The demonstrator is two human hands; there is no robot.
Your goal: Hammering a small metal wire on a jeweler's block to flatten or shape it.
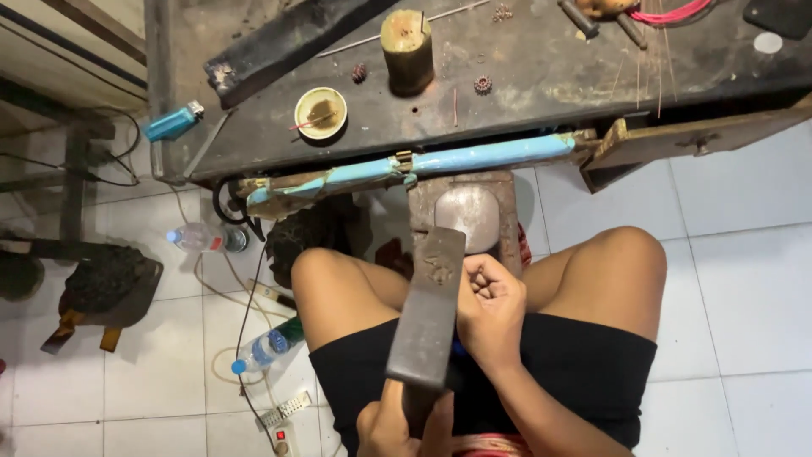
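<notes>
Head view looks down on a seated person's bare knees and black shorts above a white tiled floor (744,288). Low in the picture, the left hand (404,427) is wrapped around the handle end of a heavy, dark, flat-faced metal hammer block (427,309), which rises tilted from the lap toward a small steel anvil plate set on a worn wooden stump (467,216) between the knees. Just right of the block, the right hand (491,309) is curled into a loose fist, fingertips pinched together; whether something small sits between them cannot be told. The hammer's upper end overlaps the stump's near edge, above the anvil plate. Beyond the knees runs a dark, scarred wooden workbench (541,76) with a light-blue wrapped bar (474,156) along its front edge. On the bench stand a short cylindrical wooden post (408,51) and a round yellowish dish (320,112). A blue lighter (173,123) lies at the bench's left corner, and two clear plastic bottles (203,237) lie on the floor.
</notes>
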